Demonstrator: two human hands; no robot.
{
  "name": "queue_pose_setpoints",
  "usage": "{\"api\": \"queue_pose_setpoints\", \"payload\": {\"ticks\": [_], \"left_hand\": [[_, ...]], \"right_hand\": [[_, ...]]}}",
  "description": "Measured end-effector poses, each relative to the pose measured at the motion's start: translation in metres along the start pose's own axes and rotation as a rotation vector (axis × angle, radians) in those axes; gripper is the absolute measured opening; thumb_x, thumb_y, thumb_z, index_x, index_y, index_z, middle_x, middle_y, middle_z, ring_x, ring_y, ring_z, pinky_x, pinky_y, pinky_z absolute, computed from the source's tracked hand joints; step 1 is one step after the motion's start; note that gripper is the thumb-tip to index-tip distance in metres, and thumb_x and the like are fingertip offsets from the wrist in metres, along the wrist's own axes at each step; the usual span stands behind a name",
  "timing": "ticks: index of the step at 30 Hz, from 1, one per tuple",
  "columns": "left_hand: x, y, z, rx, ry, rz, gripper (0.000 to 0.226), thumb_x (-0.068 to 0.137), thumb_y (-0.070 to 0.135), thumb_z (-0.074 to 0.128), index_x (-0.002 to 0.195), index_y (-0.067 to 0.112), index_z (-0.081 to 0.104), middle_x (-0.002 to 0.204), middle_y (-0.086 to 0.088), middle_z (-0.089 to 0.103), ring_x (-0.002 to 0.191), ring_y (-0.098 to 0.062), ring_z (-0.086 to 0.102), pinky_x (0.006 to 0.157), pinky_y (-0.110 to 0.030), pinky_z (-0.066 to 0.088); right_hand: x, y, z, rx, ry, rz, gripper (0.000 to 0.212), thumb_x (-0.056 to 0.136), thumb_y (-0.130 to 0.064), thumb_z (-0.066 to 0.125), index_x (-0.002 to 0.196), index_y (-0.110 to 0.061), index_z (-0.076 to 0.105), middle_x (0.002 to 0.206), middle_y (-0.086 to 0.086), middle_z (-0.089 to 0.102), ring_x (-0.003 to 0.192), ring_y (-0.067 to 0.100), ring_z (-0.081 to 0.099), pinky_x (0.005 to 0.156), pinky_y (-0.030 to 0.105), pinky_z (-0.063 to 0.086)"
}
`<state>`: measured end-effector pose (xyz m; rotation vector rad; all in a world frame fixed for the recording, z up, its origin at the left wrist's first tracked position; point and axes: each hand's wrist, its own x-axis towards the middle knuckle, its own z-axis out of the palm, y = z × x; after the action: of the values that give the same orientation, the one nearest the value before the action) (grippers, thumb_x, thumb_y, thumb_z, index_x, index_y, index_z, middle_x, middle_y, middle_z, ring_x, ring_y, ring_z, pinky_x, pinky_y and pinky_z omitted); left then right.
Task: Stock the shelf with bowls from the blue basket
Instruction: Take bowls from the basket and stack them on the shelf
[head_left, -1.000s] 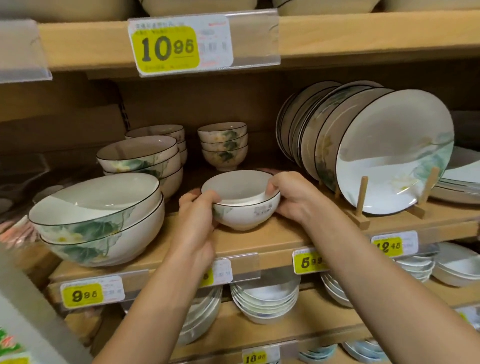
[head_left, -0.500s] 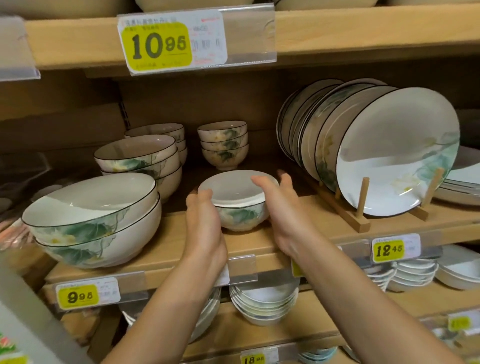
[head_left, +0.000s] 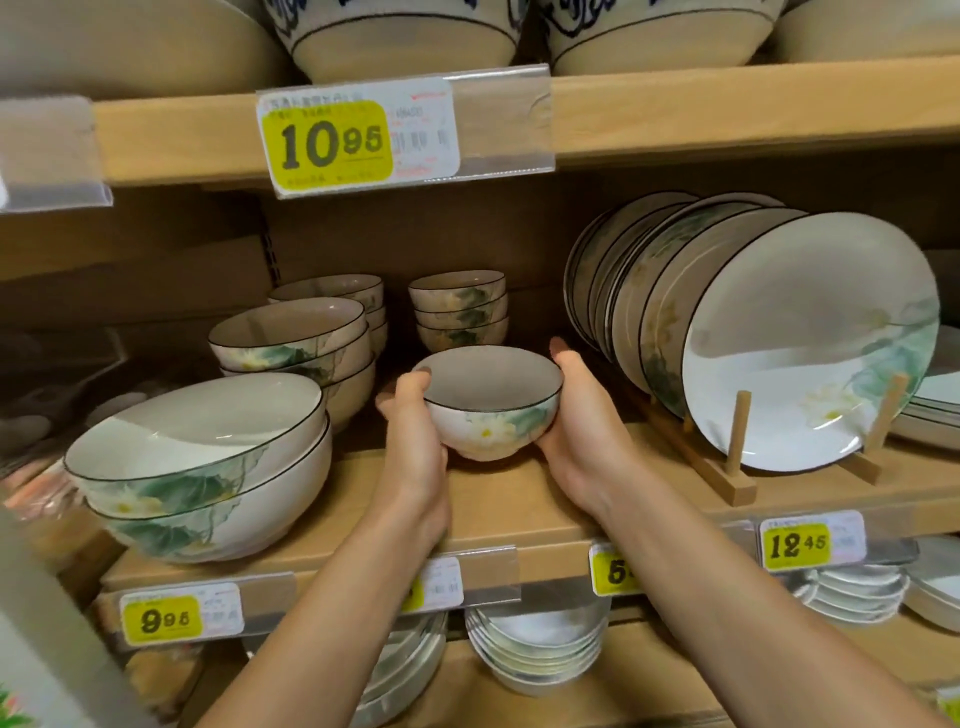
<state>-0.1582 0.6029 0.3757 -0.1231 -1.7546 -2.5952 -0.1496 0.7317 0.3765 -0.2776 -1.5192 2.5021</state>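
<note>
A small white bowl (head_left: 491, 410) with a dark rim and a green lotus print sits on the wooden middle shelf (head_left: 509, 512), between my two hands. My left hand (head_left: 415, 441) cups its left side, thumb at the rim. My right hand (head_left: 582, 421) cups its right side, fingers curved round the far wall. Behind it stands a stack of three matching small bowls (head_left: 460, 306). The blue basket is out of view.
Two large lotus bowls (head_left: 202, 467) stand stacked at the left, with medium bowl stacks (head_left: 296, 343) behind. Several plates (head_left: 789, 343) lean in a wooden rack (head_left: 727, 478) at the right. Price tags line the shelf edges. More bowls fill the shelves above and below.
The bowl has been turned, so its lotus print now faces front, and it sits slightly further back on the shelf. Both hands stayed around it, shifting their hold on its sides.
</note>
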Motion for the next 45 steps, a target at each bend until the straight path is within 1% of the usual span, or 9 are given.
{"api": "queue_pose_setpoints", "payload": {"ticks": [2, 5, 10, 14, 20, 29, 33, 40, 45], "left_hand": [[0.019, 0.011, 0.012, 0.089, 0.021, 0.063, 0.063, 0.083, 0.054, 0.043, 0.137, 0.023, 0.047, 0.126, -0.006, 0.064, 0.115, -0.019, 0.060, 0.102, -0.043, 0.047], [0.054, 0.033, 0.035, 0.104, 0.175, 0.181, 0.066, 0.087, 0.056, 0.043, 0.145, 0.026, 0.040, 0.149, -0.006, 0.042, 0.135, -0.026, 0.042, 0.113, -0.045, 0.032], [0.101, 0.046, 0.057, -0.067, 0.128, 0.314, 0.076, 0.077, 0.056, 0.045, 0.145, 0.022, 0.036, 0.148, -0.011, 0.041, 0.131, -0.028, 0.045, 0.112, -0.047, 0.035], [0.138, 0.042, 0.064, -0.162, 0.133, 0.316, 0.056, 0.100, 0.035, 0.041, 0.149, 0.016, 0.024, 0.146, -0.017, 0.043, 0.131, -0.032, 0.046, 0.112, -0.049, 0.035], [0.170, 0.047, 0.077, -0.238, -0.051, 0.392, 0.054, 0.103, 0.043, 0.032, 0.147, 0.012, 0.036, 0.142, -0.020, 0.048, 0.129, -0.036, 0.048, 0.112, -0.052, 0.036], [0.222, 0.019, 0.065, 0.076, 0.236, 0.352, 0.057, 0.102, 0.047, 0.030, 0.152, 0.021, 0.021, 0.154, -0.014, 0.031, 0.143, -0.033, 0.028, 0.117, -0.053, 0.021], [0.229, 0.008, 0.059, 0.105, 0.209, 0.255, 0.058, 0.098, 0.050, 0.032, 0.148, 0.020, 0.027, 0.149, -0.014, 0.039, 0.136, -0.035, 0.038, 0.112, -0.054, 0.032], [0.226, 0.005, 0.055, 0.113, 0.180, 0.251, 0.051, 0.099, 0.042, 0.032, 0.142, 0.014, 0.034, 0.129, -0.011, 0.055, 0.114, -0.027, 0.055, 0.101, -0.044, 0.044], [0.228, -0.003, 0.052, 0.185, 0.168, 0.287, 0.053, 0.101, 0.041, 0.033, 0.147, 0.017, 0.025, 0.126, -0.004, 0.049, 0.107, -0.018, 0.051, 0.090, -0.033, 0.040]], "right_hand": [[0.005, -0.015, 0.014, 0.070, 0.015, -0.038, 0.024, 0.096, -0.044, 0.046, 0.100, -0.026, 0.061, 0.103, 0.005, 0.070, 0.100, 0.021, 0.065, 0.094, 0.039, 0.052], [0.032, -0.040, 0.037, 0.095, 0.044, -0.111, 0.045, 0.093, -0.052, 0.048, 0.129, -0.026, 0.050, 0.106, 0.003, 0.062, 0.104, 0.022, 0.060, 0.095, 0.040, 0.049], [0.082, -0.061, 0.069, 0.075, 0.004, -0.194, 0.058, 0.093, -0.060, 0.040, 0.137, -0.022, 0.046, 0.114, 0.011, 0.062, 0.094, 0.023, 0.064, 0.064, 0.028, 0.052], [0.117, -0.060, 0.078, 0.085, -0.027, -0.222, 0.057, 0.095, -0.055, 0.037, 0.138, -0.019, 0.047, 0.123, 0.017, 0.062, 0.107, 0.032, 0.062, 0.095, 0.048, 0.051], [0.150, -0.070, 0.082, 0.124, -0.073, -0.296, 0.050, 0.101, -0.047, 0.034, 0.130, -0.013, 0.056, 0.124, 0.015, 0.062, 0.113, 0.030, 0.059, 0.104, 0.048, 0.044], [0.179, -0.059, 0.077, -0.229, -0.044, -0.347, 0.051, 0.101, -0.053, 0.028, 0.119, -0.019, 0.061, 0.121, 0.013, 0.064, 0.109, 0.025, 0.061, 0.101, 0.044, 0.046], [0.195, -0.047, 0.072, -0.321, -0.010, -0.319, 0.059, 0.100, -0.055, 0.022, 0.140, -0.018, 0.046, 0.136, 0.013, 0.053, 0.123, 0.028, 0.052, 0.108, 0.047, 0.038], [0.209, -0.032, 0.063, -0.323, 0.006, -0.331, 0.051, 0.101, -0.049, 0.027, 0.140, -0.019, 0.041, 0.137, 0.011, 0.051, 0.121, 0.025, 0.051, 0.102, 0.035, 0.040], [0.210, -0.032, 0.062, -0.335, -0.022, -0.290, 0.052, 0.100, -0.049, 0.034, 0.146, -0.024, 0.031, 0.136, 0.012, 0.051, 0.120, 0.029, 0.053, 0.103, 0.049, 0.043]]}}
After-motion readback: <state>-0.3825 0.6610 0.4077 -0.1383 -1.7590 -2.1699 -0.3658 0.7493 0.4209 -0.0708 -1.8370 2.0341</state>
